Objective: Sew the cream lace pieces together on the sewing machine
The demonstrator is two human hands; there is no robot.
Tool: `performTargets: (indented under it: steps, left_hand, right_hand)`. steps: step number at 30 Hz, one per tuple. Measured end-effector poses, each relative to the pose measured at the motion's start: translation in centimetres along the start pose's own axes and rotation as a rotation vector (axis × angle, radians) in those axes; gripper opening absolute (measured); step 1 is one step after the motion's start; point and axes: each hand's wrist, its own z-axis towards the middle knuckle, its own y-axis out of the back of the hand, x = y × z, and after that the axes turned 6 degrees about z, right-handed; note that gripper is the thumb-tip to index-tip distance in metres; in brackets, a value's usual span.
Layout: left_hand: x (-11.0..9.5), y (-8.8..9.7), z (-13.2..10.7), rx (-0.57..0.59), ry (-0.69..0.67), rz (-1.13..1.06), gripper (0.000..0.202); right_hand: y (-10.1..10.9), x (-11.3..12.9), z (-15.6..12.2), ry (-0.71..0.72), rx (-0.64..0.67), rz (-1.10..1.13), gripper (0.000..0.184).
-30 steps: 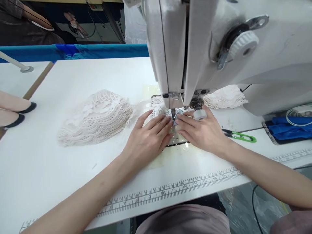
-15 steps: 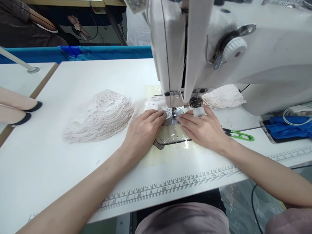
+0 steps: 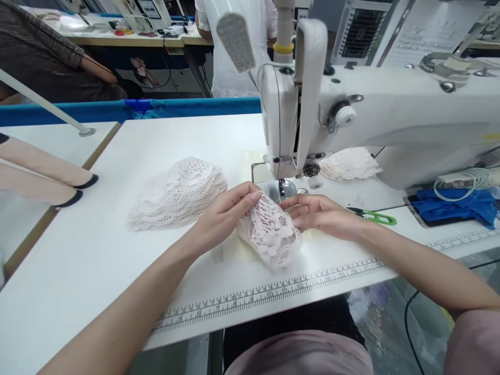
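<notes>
A piece of pale lace [image 3: 271,232] hangs between my hands, in front of the sewing machine [image 3: 285,117] and off its presser foot [image 3: 282,186]. My left hand [image 3: 222,213] pinches its upper left edge between thumb and fingers. At the lace's right edge, my right hand [image 3: 324,214] has thumb and fingers closed on the border; the fingertips are partly hidden. To the left lies a fanned stack of similar lace pieces [image 3: 182,195]. More lace [image 3: 349,163] rests behind the needle, under the machine arm.
Green-handled thread snips [image 3: 378,217] lie to the right, near a phone under blue cloth [image 3: 455,204] and a coiled white cord [image 3: 461,182]. A printed ruler [image 3: 269,297] runs along the table's front edge. Two beige padded bars [image 3: 42,164] reach in from the left. Other people sit beyond.
Both hands have drawn the lace out from under the presser foot toward me and lifted it. The head view has tilted up, showing more of the machine and room.
</notes>
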Motion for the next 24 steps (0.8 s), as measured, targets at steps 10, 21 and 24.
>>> performTargets:
  steps: [10, 21, 24]
  left_hand:
    - [0.34, -0.13, 0.05, -0.057, 0.158, -0.069, 0.035]
    - [-0.11, -0.33, 0.14, 0.107, 0.196, 0.109, 0.029]
    - [-0.38, -0.67, 0.02, 0.110, 0.154, 0.031, 0.026]
  right_hand:
    - [-0.43, -0.38, -0.06, 0.079, -0.128, 0.022, 0.026]
    - [-0.03, -0.61, -0.28, 0.196, -0.176, -0.213, 0.035]
    - [-0.38, -0.54, -0.38, 0.095, -0.040, -0.211, 0.050]
